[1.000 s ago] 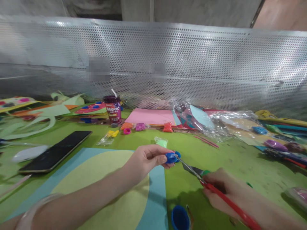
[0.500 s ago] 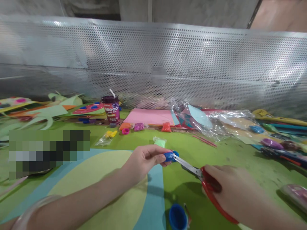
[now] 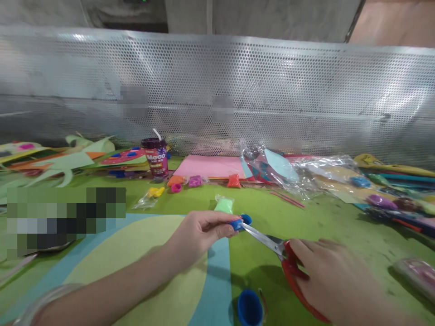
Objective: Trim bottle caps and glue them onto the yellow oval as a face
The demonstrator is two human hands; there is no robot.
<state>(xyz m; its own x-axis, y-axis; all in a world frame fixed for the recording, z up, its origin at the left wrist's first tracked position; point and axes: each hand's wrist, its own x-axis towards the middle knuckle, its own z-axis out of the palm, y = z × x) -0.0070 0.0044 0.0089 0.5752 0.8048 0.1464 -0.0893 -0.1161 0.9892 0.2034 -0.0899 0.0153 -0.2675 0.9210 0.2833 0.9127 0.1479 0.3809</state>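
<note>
My left hand (image 3: 207, 228) pinches a small blue piece (image 3: 235, 224) between thumb and fingers; whether it is clay or plastic I cannot tell. My right hand (image 3: 326, 267) grips red-handled scissors (image 3: 263, 238), their blades slightly apart and one tip against the blue piece. Just behind the fingertips sits a small blue cup (image 3: 246, 220). A larger blue cup (image 3: 250, 308) stands near the front edge, with a thin brownish strip beside it. Below my left forearm lies a blue sheet (image 3: 217, 280) bearing a pale yellow-green rounded shape (image 3: 163, 290).
Bagged clay in pale green (image 3: 224, 205), red (image 3: 234, 180), purple (image 3: 195, 181) and yellow (image 3: 155, 192) lies ahead. Behind are a purple drink cup with a straw (image 3: 156, 158), pink paper (image 3: 210, 166) and crumpled plastic bags (image 3: 306, 176). A perforated metal panel (image 3: 190, 90) closes the back.
The scissor blades have parted slightly, and the right hand has shifted a little lower. My left hand has moved slightly left with the blue piece, leaving more of the small blue cup visible.
</note>
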